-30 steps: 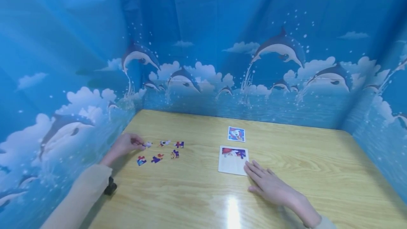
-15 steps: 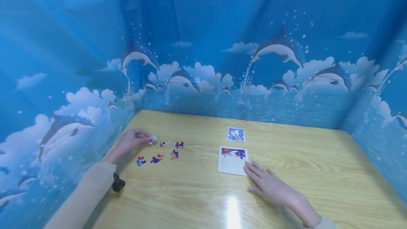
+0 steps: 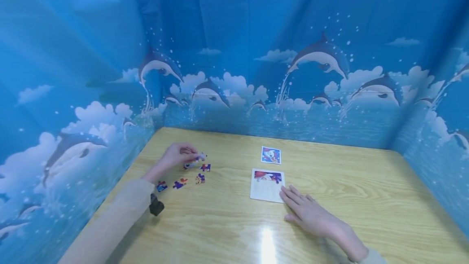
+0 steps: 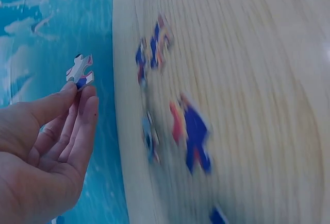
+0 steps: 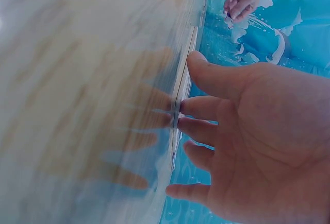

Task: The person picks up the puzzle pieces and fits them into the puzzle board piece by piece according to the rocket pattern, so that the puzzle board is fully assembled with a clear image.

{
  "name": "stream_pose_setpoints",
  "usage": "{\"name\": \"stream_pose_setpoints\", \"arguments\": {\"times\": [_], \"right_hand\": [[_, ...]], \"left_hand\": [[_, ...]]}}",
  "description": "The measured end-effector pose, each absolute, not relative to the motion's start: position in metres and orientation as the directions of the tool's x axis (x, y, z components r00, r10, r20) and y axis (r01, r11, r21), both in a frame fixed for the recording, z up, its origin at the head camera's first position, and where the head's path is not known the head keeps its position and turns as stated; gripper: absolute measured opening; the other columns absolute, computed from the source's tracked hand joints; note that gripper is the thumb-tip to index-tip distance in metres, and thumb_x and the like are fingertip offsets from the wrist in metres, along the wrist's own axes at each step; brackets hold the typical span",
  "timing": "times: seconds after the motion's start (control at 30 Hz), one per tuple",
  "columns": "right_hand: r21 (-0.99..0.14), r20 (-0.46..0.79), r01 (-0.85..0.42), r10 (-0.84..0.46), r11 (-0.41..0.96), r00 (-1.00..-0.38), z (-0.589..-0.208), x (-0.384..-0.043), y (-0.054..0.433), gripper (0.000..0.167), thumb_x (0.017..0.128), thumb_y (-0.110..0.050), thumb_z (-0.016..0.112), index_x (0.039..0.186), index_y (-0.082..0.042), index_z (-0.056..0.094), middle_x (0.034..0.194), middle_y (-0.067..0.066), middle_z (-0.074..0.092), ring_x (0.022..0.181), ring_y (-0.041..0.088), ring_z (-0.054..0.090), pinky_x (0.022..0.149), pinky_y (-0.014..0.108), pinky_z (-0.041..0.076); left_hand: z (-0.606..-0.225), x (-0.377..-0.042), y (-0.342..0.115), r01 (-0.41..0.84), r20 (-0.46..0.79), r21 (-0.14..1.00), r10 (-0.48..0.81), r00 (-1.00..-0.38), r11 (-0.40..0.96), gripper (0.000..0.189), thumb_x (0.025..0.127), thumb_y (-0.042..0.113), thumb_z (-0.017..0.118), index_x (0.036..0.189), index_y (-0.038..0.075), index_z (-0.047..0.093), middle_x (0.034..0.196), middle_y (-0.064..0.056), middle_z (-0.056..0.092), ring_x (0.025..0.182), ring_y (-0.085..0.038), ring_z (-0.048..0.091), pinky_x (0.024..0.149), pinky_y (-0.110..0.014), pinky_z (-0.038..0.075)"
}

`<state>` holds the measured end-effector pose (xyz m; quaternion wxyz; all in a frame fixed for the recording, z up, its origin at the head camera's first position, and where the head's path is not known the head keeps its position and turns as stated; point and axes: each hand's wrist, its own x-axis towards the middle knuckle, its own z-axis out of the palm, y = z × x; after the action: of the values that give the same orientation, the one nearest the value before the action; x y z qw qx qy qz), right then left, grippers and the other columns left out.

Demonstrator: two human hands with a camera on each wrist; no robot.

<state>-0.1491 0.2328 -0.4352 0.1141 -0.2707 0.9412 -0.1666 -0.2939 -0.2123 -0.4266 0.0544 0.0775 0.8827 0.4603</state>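
Between thumb and fingertips my left hand (image 3: 178, 155) pinches a white and purple jigsaw piece (image 4: 81, 71), lifted over the table's left part. Below it lie several loose jigsaw pieces (image 3: 200, 179), red, purple and white; one is partly covered by the hand in the head view. My right hand (image 3: 311, 214) lies with straight fingers at the right edge of a white puzzle tray (image 3: 264, 192), fingertips touching its rim. Joined pieces (image 3: 267, 176) fill the tray's upper strip with a red, white and purple picture.
A small square picture card (image 3: 271, 155) lies just behind the tray. The wooden table (image 3: 348, 174) is bordered at the back and sides by a blue dolphin-print curtain (image 3: 227, 52).
My left hand has picked the white and purple jigsaw piece up from the left end of the back row and carried it to the right. The right hand has stayed at the tray.
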Motion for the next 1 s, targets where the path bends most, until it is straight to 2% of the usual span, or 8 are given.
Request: {"name": "stream_pose_setpoints", "arguments": {"times": [0.2,0.33,0.63,0.9,1.0], "right_hand": [[-0.370,-0.115,-0.476,-0.548,0.798,-0.828,-0.435,-0.148,0.233,0.066,0.105,-0.038,0.053,0.156,-0.002,0.032,0.164,0.018,0.024,0.151,0.043,0.019,0.115,0.073,0.018],[-0.371,-0.114,-0.473,-0.545,0.799,-0.831,-0.434,-0.148,0.233,0.066,0.104,-0.038,0.053,0.156,-0.003,0.032,0.164,0.018,0.025,0.151,0.043,0.019,0.115,0.073,0.018],[-0.372,-0.118,-0.472,-0.545,0.799,-0.830,-0.435,-0.148,0.232,0.067,0.104,-0.038,0.054,0.156,-0.002,0.032,0.164,0.019,0.024,0.151,0.044,0.019,0.115,0.073,0.018],[-0.363,-0.107,-0.478,-0.546,0.800,-0.831,-0.437,-0.149,0.233,0.066,0.104,-0.035,0.054,0.156,-0.002,0.032,0.164,0.019,0.025,0.151,0.044,0.019,0.115,0.073,0.019],[-0.359,-0.104,-0.480,-0.545,0.800,-0.832,-0.437,-0.149,0.233,0.066,0.104,-0.035,0.055,0.156,-0.002,0.032,0.164,0.019,0.025,0.151,0.044,0.019,0.114,0.073,0.019]], "left_hand": [[-0.426,-0.297,-0.181,0.081,-0.042,0.865,0.232,-0.972,0.495,0.021,0.094,0.012,0.072,0.112,0.002,0.069,0.102,-0.013,0.073,0.092,-0.027,0.072,0.084,-0.040,0.062],[-0.427,-0.299,-0.160,0.086,-0.045,0.877,0.260,-0.965,0.473,0.021,0.093,0.013,0.074,0.110,0.002,0.070,0.099,-0.012,0.074,0.088,-0.029,0.072,0.079,-0.041,0.062],[-0.437,-0.293,-0.112,0.072,-0.050,0.920,0.297,-0.953,0.385,0.016,0.091,0.008,0.075,0.105,0.002,0.071,0.096,-0.010,0.073,0.085,-0.017,0.071,0.081,-0.037,0.062],[-0.446,-0.283,-0.074,0.142,-0.036,0.887,0.374,-0.927,0.438,0.017,0.090,0.014,0.077,0.103,0.004,0.073,0.092,-0.005,0.072,0.083,-0.013,0.066,0.075,-0.026,0.058],[-0.448,-0.280,-0.063,0.109,-0.081,0.895,0.397,-0.914,0.432,0.017,0.090,0.014,0.077,0.104,0.005,0.072,0.092,-0.005,0.070,0.082,-0.013,0.066,0.075,-0.026,0.059]]}}
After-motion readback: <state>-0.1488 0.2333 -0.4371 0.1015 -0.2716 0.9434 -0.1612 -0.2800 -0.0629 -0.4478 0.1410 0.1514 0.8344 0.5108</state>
